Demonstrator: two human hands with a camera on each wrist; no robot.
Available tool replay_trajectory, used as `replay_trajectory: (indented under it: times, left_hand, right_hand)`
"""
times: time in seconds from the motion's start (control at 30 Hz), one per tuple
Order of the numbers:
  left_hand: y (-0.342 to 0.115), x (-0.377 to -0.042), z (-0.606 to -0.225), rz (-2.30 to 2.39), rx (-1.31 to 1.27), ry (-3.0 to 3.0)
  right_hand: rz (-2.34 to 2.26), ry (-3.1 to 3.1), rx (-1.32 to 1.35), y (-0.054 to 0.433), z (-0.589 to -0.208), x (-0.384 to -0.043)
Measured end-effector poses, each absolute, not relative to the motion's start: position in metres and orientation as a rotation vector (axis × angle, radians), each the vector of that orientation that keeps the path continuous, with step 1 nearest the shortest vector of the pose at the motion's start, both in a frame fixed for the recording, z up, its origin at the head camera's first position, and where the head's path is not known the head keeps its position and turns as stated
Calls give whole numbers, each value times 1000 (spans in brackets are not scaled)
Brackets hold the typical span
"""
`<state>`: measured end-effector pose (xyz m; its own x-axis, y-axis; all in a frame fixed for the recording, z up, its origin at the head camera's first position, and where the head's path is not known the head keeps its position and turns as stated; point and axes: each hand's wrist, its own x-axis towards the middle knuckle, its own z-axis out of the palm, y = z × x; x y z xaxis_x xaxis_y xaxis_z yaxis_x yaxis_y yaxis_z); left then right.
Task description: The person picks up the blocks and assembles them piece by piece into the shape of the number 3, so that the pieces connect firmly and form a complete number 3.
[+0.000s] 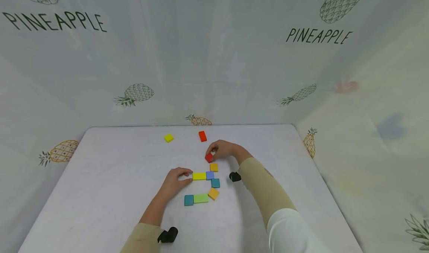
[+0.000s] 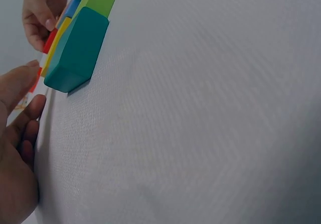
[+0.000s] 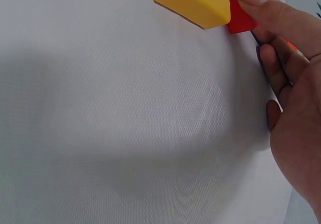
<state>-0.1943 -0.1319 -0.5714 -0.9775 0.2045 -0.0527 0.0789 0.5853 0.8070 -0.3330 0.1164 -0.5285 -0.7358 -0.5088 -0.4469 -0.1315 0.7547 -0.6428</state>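
My right hand (image 1: 222,150) pinches a red block (image 1: 209,157) between thumb and fingers, just beyond an orange-yellow block (image 1: 213,167). In the right wrist view the thumb lies against the red block's (image 3: 242,9) side. My left hand (image 1: 176,179) has thumb and forefinger spread apart, fingertips right at the left end of a long yellow block (image 1: 199,176). That block meets a blue block (image 1: 210,175), and a teal block (image 1: 215,183) sits just below it. Nearer me, a tilted orange-yellow block (image 1: 213,194), a light green block (image 1: 200,198) and another teal block (image 1: 188,200) form a row.
Toward the table's far edge lie a yellow block (image 1: 169,138) and a red rectangular block (image 1: 202,136). A white cloth (image 1: 110,178) covers the table. Behind it hangs a pineapple-print curtain (image 1: 214,59). Black camera mounts (image 1: 168,235) sit at both wrists.
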Motion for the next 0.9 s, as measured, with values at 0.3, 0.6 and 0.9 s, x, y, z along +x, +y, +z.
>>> replay_trajectory:
  times: [0.3, 0.6, 0.9]
  left_hand:
    - [-128, -195, -570, 1311, 225, 2718]
    - [-126, -196, -571, 1306, 201, 2731]
    - [-124, -196, -570, 1281, 177, 2743]
  right_hand:
    - [-776, 2317, -483, 115, -523, -332]
    - [-807, 2307, -473, 117, -525, -333]
    - [-811, 2314, -477, 117, -525, -334]
